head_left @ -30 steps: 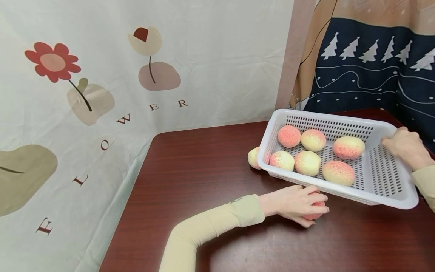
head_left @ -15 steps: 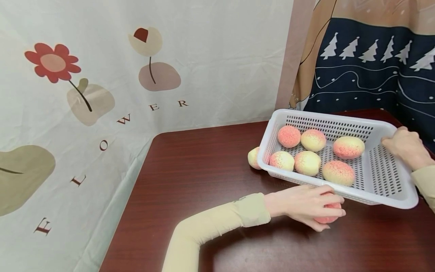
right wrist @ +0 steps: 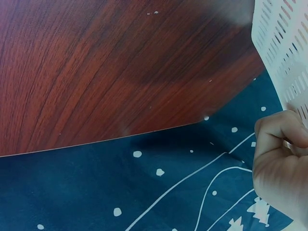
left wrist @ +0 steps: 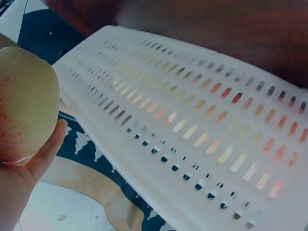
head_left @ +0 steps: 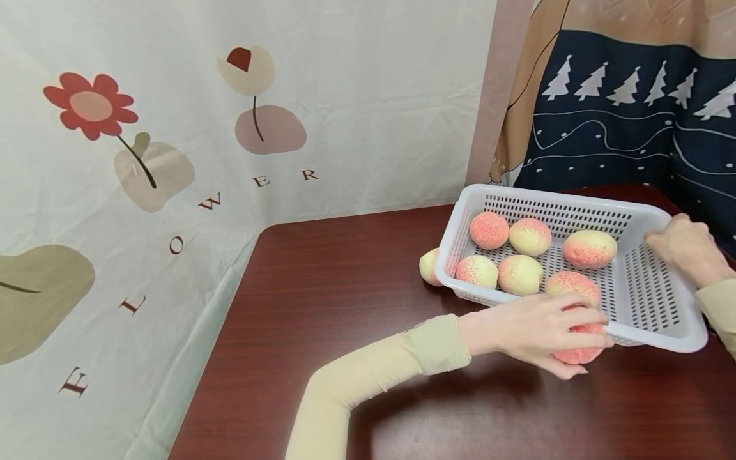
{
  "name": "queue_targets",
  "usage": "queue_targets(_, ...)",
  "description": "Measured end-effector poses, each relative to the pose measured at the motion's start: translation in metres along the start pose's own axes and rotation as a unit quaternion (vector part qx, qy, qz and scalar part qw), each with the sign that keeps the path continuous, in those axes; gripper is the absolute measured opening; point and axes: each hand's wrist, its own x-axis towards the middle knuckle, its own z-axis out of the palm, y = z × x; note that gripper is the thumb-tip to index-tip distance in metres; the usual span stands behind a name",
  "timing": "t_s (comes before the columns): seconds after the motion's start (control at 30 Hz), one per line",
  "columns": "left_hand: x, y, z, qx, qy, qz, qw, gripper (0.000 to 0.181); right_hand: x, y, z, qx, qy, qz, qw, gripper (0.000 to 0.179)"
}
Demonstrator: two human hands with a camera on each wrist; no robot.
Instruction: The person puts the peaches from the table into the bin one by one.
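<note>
My left hand [head_left: 531, 327] holds a pink and pale-yellow peach [head_left: 579, 347] with curled fingers, at the near long side of a white perforated basket [head_left: 669, 341]. In the left wrist view the peach [left wrist: 28, 106] sits against the thumb, beside the basket's slotted wall [left wrist: 159, 103]. My right hand [head_left: 690, 250] grips the rim at the basket's right end; curled fingers of that hand [right wrist: 279, 168] show in the right wrist view. Several peaches lie inside, among them a red one [head_left: 489, 230] and a yellowish one [head_left: 520, 276]. The left hand partly covers a nearer peach [head_left: 574, 285].
Another peach [head_left: 429, 267] rests on the table outside the basket's left end, partly hidden by it. The dark red wooden table [head_left: 322, 281] extends left and toward the front. Behind it hang a white flower-printed cloth [head_left: 374, 115] and a navy one with trees [head_left: 604, 140].
My left hand has moved right and a little upward along the basket's near side, carrying the peach. The right hand and the basket have stayed in place.
</note>
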Motion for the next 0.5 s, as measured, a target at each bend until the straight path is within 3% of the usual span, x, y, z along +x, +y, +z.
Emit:
queue_targets(0.3,0.024,-0.013,-0.009,-0.033,-0.032,-0.040,0.9982,0.052,0.002,0.001,-0.001,-0.008,-0.001,0.007,0.9999,0.063)
queue_targets(0.5,0.040,-0.020,-0.008,-0.070,-0.044,-0.075,0.9938,0.052,0.003,0.000,-0.001,-0.005,-0.005,0.005,1.0000,0.062)
